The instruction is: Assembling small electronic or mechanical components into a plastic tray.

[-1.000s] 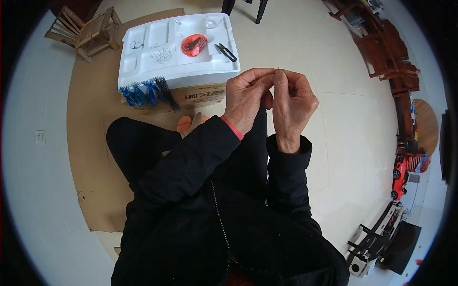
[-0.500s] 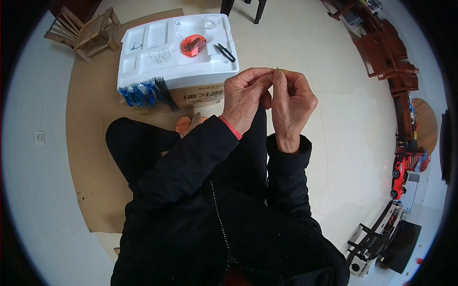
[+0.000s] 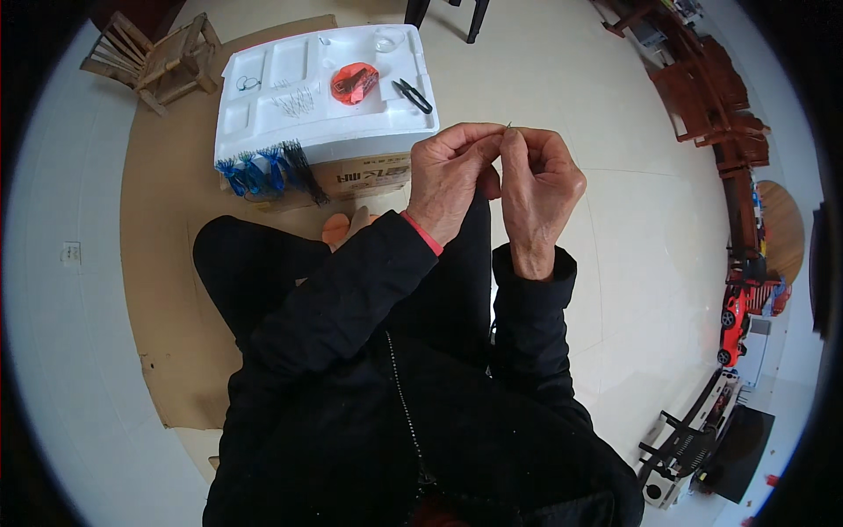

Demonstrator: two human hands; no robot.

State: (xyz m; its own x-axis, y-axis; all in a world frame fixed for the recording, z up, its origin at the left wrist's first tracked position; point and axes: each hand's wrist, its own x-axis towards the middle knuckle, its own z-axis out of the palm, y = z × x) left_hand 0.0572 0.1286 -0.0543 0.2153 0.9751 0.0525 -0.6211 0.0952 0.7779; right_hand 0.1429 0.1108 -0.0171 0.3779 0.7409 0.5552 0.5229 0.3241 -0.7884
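My left hand (image 3: 450,180) and my right hand (image 3: 537,180) meet in front of me, fingertips touching. Both are closed in a pinch. A tiny thin greenish piece (image 3: 509,125) pokes up between the thumbs and forefingers; its kind is too small to make out, and the rest is hidden by the fingers. To the left of my hands stands a white foam tray (image 3: 351,127). On it lie black thread snips (image 3: 413,97), a red plastic bag (image 3: 355,83) with something dark on it, and several fine thin wire-like pieces (image 3: 294,103).
Blue bundles (image 3: 255,173) and black strands (image 3: 303,171) hang over the tray's near edge. A printed cardboard box (image 3: 369,174) supports the tray. A clear round dish (image 3: 389,39) sits at its far corner. A bamboo chair (image 3: 167,66) stands far left; wooden furniture (image 3: 702,88) lines the right.
Almost nothing differs. Both hands keep the same pinch, and the view has shifted very slightly.
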